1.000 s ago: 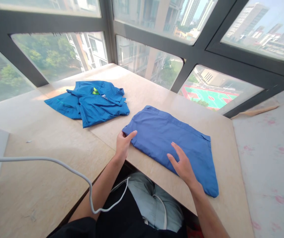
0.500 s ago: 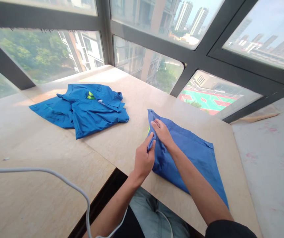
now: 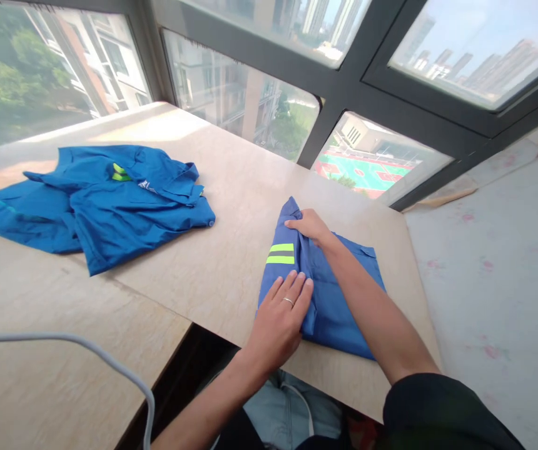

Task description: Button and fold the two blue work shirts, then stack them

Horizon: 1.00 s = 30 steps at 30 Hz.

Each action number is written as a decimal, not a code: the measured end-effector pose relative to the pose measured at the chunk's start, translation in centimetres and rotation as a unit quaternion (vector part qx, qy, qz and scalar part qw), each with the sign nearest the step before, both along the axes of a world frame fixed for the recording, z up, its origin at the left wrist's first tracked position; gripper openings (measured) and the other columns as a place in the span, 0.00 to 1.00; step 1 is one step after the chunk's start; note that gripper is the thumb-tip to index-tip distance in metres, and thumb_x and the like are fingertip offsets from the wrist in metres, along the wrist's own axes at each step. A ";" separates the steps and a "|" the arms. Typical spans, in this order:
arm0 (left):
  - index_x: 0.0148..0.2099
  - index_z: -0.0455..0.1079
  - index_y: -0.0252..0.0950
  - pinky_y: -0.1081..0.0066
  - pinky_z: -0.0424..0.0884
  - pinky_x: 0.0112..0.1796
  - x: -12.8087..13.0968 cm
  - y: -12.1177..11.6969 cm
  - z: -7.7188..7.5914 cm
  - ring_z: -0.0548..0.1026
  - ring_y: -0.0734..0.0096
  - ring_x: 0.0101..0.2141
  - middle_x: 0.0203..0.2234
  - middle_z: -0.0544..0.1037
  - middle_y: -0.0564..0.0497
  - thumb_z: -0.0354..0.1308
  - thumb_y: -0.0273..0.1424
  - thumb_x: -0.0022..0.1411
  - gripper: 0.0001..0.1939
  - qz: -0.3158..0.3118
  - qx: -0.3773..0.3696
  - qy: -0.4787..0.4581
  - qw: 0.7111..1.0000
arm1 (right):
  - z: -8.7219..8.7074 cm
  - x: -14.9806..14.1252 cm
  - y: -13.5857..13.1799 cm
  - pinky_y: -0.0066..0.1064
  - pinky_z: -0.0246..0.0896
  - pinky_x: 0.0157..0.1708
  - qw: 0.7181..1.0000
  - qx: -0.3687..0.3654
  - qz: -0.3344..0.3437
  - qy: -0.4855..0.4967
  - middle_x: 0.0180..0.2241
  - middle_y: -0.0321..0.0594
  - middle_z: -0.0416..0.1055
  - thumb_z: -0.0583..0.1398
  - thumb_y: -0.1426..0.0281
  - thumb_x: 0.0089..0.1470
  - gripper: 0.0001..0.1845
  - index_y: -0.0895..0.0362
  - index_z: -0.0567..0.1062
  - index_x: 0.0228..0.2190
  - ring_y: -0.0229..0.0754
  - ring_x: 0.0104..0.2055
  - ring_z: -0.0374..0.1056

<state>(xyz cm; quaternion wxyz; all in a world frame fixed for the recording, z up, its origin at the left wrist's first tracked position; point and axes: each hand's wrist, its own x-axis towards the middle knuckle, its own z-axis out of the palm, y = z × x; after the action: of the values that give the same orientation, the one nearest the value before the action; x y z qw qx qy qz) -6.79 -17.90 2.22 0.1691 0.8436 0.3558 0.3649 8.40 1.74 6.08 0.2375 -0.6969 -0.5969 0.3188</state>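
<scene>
A blue garment point(image 3: 334, 300) lies folded on the tabletop in front of me, its kind not clear from this side. A folded-over left section stands slightly raised and carries two yellow-green stripes with a grey band between them. My right hand point(image 3: 313, 226) pinches the far end of that fold, thumb on top and fingers partly hidden by cloth. Lower down, my left hand point(image 3: 282, 315), with a ring on one finger, rests flat on the near part of the fold, fingers stretched out. A second blue garment point(image 3: 132, 212) with a yellow-green patch and white lettering lies rumpled to the left.
The pale marble-patterned tabletop point(image 3: 236, 181) has a cut-out edge close to my lap. A white cable point(image 3: 86, 344) crosses the near left. Grey-framed windows point(image 3: 344, 87) rise behind the table, and a flower-patterned wall point(image 3: 489, 281) borders the right side.
The garment's left part has been folded over, bringing the stripes into sight. My left hand has opened from a pinch and now lies flat on the cloth. The view has shifted right.
</scene>
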 end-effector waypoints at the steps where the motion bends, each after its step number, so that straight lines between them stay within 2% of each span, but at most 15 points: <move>1: 0.67 0.59 0.32 0.45 0.62 0.63 -0.4 0.1 -0.3 0.59 0.53 0.66 0.63 0.66 0.37 0.50 0.18 0.60 0.32 0.009 -0.019 -0.015 1.000 | -0.1 0.1 -0.3 0.34 0.70 0.33 0.999 -0.001 -0.005 0.050 0.24 0.38 0.74 0.66 0.71 0.47 0.07 0.59 0.73 0.23 0.42 0.29 0.72; 4: 0.61 0.70 0.39 0.49 0.68 0.60 -2.0 1.2 -0.2 0.72 0.56 0.58 0.56 0.76 0.43 0.53 0.23 0.62 0.25 0.061 -0.122 -0.147 0.980 | 0.0 -0.7 -0.6 0.31 0.70 0.30 0.980 -0.001 -0.028 0.199 0.23 0.37 0.74 0.67 0.72 0.44 0.07 0.60 0.74 0.24 0.40 0.27 0.71; 6: 0.55 0.75 0.41 0.55 0.73 0.56 -3.5 2.1 1.2 0.77 0.57 0.52 0.50 0.80 0.45 0.56 0.31 0.65 0.17 0.171 -0.215 -0.270 0.923 | 0.4 -2.2 -0.3 0.30 0.70 0.30 0.972 0.002 -0.037 0.231 0.21 0.36 0.72 0.67 0.72 0.45 0.07 0.59 0.73 0.23 0.38 0.26 0.71; 8: 0.51 0.78 0.38 0.56 0.72 0.57 -5.0 2.8 3.5 0.78 0.57 0.51 0.45 0.82 0.47 0.59 0.38 0.64 0.16 0.291 -0.218 -0.347 0.864 | 1.1 -4.2 0.3 0.30 0.70 0.32 0.964 -0.002 -0.038 0.262 0.21 0.35 0.72 0.67 0.73 0.46 0.07 0.59 0.73 0.23 0.37 0.25 0.70; 10: 0.51 0.78 0.38 0.58 0.70 0.58 -6.3 2.9 6.1 0.77 0.58 0.51 0.44 0.82 0.49 0.60 0.42 0.64 0.18 0.361 -0.168 -0.369 0.840 | 2.2 -6.2 1.0 0.31 0.72 0.31 0.942 -0.020 -0.042 0.332 0.21 0.33 0.71 0.68 0.74 0.46 0.09 0.58 0.71 0.24 0.37 0.25 0.69; 11: 0.52 0.77 0.38 0.59 0.70 0.58 -6.6 2.7 7.4 0.76 0.58 0.52 0.45 0.82 0.50 0.60 0.43 0.64 0.19 0.373 -0.145 -0.365 0.841 | 2.8 -6.9 1.3 0.32 0.72 0.31 0.929 -0.030 -0.043 0.367 0.20 0.32 0.70 0.68 0.74 0.45 0.10 0.58 0.71 0.24 0.37 0.24 0.69; 13: 0.54 0.76 0.40 0.62 0.71 0.57 -6.7 2.1 9.3 0.76 0.59 0.53 0.47 0.81 0.50 0.59 0.43 0.65 0.20 0.352 -0.123 -0.335 0.865 | 4.1 -7.7 1.6 0.31 0.72 0.29 0.906 -0.036 -0.040 0.419 0.19 0.31 0.69 0.69 0.74 0.44 0.12 0.58 0.70 0.24 0.36 0.22 0.67; 16: 0.58 0.74 0.41 0.63 0.73 0.56 -5.0 1.2 10.4 0.75 0.60 0.54 0.52 0.79 0.49 0.55 0.40 0.68 0.19 0.225 -0.118 -0.250 0.934 | 5.5 -6.7 1.4 0.29 0.71 0.29 0.888 -0.010 -0.034 0.458 0.18 0.32 0.70 0.70 0.75 0.43 0.11 0.59 0.72 0.23 0.36 0.22 0.68; 18: 0.61 0.71 0.42 0.61 0.71 0.58 -3.1 0.9 10.0 0.73 0.60 0.57 0.56 0.76 0.47 0.53 0.37 0.69 0.20 0.117 -0.091 -0.173 0.974 | 5.8 -4.7 0.8 0.30 0.72 0.32 0.885 0.003 -0.041 0.463 0.20 0.34 0.73 0.69 0.76 0.44 0.08 0.61 0.74 0.24 0.37 0.24 0.70; 21: 0.63 0.68 0.39 0.54 0.68 0.61 0.0 0.8 8.1 0.69 0.57 0.61 0.59 0.73 0.43 0.52 0.33 0.69 0.21 0.010 -0.028 -0.061 0.998 | 5.2 -0.7 -0.6 0.31 0.73 0.34 0.894 0.001 -0.063 0.443 0.23 0.37 0.77 0.67 0.78 0.44 0.04 0.62 0.77 0.25 0.38 0.26 0.72; 26: 0.63 0.65 0.32 0.49 0.69 0.59 4.1 0.2 4.0 0.67 0.52 0.62 0.60 0.71 0.38 0.51 0.32 0.69 0.22 -0.039 -0.010 0.078 0.996 | 1.4 5.5 -2.5 0.30 0.73 0.32 0.896 -0.041 -0.105 0.429 0.24 0.41 0.79 0.68 0.79 0.41 0.05 0.62 0.78 0.25 0.39 0.26 0.74; 30: 0.65 0.62 0.31 0.49 0.63 0.62 6.6 -0.5 1.0 0.62 0.52 0.65 0.63 0.67 0.39 0.48 0.34 0.71 0.24 -0.048 -0.051 0.176 0.982 | -2.6 8.0 -3.3 0.29 0.73 0.32 0.893 -0.059 -0.133 0.426 0.23 0.40 0.78 0.67 0.81 0.41 0.05 0.62 0.77 0.25 0.39 0.25 0.74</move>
<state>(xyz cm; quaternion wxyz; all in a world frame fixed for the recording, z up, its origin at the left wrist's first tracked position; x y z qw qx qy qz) -0.22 -18.40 3.18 0.1637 0.9011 0.3571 0.1837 16.36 -1.51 3.45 0.4673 -0.5798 -0.3205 0.5855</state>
